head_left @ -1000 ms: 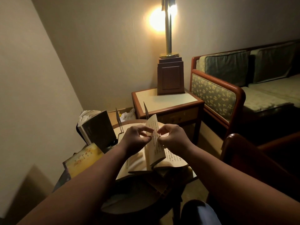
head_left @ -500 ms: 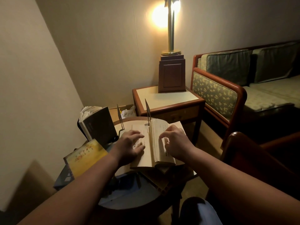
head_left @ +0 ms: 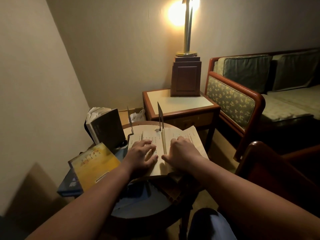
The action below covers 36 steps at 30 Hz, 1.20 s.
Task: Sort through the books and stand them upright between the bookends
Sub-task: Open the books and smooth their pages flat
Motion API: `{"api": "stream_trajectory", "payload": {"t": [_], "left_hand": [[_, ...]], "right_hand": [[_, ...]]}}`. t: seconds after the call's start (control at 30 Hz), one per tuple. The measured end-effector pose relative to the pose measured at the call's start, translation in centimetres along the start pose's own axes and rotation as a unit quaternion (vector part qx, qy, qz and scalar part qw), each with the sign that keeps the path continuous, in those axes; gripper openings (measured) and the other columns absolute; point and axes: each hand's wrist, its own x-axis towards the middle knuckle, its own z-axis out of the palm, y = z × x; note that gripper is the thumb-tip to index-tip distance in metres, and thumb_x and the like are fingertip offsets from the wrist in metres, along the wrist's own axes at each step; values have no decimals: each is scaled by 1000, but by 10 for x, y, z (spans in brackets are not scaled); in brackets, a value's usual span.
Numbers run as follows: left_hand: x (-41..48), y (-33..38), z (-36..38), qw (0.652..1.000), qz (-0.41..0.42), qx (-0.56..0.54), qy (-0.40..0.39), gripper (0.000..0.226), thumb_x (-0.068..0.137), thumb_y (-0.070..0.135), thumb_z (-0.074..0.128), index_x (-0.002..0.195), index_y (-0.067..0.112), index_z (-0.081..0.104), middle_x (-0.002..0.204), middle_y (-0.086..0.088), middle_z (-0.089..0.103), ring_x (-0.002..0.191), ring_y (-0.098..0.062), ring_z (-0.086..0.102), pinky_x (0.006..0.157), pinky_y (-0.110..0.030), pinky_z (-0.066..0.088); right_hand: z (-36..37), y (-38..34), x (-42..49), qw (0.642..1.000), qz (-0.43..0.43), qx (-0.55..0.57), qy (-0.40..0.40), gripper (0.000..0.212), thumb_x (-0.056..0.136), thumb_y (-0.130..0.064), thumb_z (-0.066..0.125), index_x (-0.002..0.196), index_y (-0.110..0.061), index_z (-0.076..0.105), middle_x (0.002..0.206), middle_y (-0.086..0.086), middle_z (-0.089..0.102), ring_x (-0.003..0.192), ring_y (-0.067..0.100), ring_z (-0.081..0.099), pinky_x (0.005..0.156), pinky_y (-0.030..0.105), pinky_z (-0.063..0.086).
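Observation:
An open book with pale pages (head_left: 188,135) lies flat on the small round table (head_left: 152,210). My left hand (head_left: 141,155) presses on its left page with spread fingers, and my right hand (head_left: 181,152) presses on its right page. Two thin metal bookends (head_left: 160,116) (head_left: 130,121) stand upright at the table's far side, the right one just behind the book's gutter. A dark book (head_left: 106,128) stands leaning to the left of the bookends. A yellow-covered book (head_left: 94,163) lies on a blue book (head_left: 69,185) at the left.
A wooden side table (head_left: 181,108) with a lamp on a wooden base (head_left: 186,77) stands behind. A cushioned sofa (head_left: 242,99) fills the right, and a dark wooden chair arm (head_left: 259,156) is near my right arm. Walls close in on the left.
A second ago both hands pinched a raised page at the book's middle. The page has gone down and both hands now press flat on the open pages.

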Motion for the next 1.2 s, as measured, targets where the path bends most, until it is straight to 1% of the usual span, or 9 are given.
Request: {"api": "stream_trajectory", "payload": {"t": [0.2,0.27,0.4,0.5,0.67,0.77,0.87,1.07,1.2], "left_hand": [[2,-1,-2,1000,1,4,-7,57,87,59,51,134,27,56,146,1,46,135,-20,38,107,-39,35],[5,-1,-3,1000,-1,6,-13,47,90,52,58,131,29,58,144,3,46,134,-20,37,107,-41,36],[16,17,-9,997,-46,56,-18,39,90,56,53,123,35,59,139,7,47,130,-18,39,101,-50,36],[27,37,-11,989,-76,121,-25,50,91,62,46,131,34,52,139,4,47,128,-21,42,102,-51,32],[40,63,-5,992,-27,122,-20,63,93,57,49,147,27,36,154,2,37,140,-22,36,118,-54,19],[47,70,1,993,-10,59,-97,69,95,57,47,154,35,20,164,7,15,150,-20,14,122,-47,15],[54,66,9,980,-32,91,-173,70,94,66,38,154,43,10,165,11,-2,152,-28,2,122,-51,9],[53,61,18,978,-44,105,-177,74,91,72,37,152,48,4,164,14,-10,151,-32,-3,119,-53,6],[54,64,17,980,-62,81,-171,88,87,73,45,155,41,-1,164,13,-9,152,-29,-3,119,-54,4]], "right_hand": [[-23,12,-7,982,35,171,69,44,89,-31,71,126,-13,55,118,6,62,97,20,62,77,25,55],[-35,24,-9,966,48,241,80,47,89,-22,71,131,-13,49,123,8,61,107,28,64,78,33,59],[-50,44,-13,956,83,274,72,40,89,-9,66,126,-15,50,120,6,59,111,30,63,79,40,60],[-47,55,-17,953,116,270,66,39,89,-8,66,124,-15,52,125,6,57,112,32,61,81,44,59],[-24,67,-19,949,156,270,48,44,90,-9,67,131,-12,50,132,9,56,114,27,60,72,27,54],[-12,68,-19,952,167,251,60,49,90,-7,67,135,-10,49,134,11,55,115,26,59,58,15,45],[-6,68,-20,961,154,218,70,53,92,-9,64,141,-10,44,136,10,49,116,24,56,55,12,39],[1,63,-30,985,118,104,75,50,94,-19,59,142,-15,44,140,10,41,123,24,44,96,31,47],[-1,65,-35,995,62,2,74,54,91,-25,62,142,-21,45,153,11,29,140,32,27,110,48,34]]}}
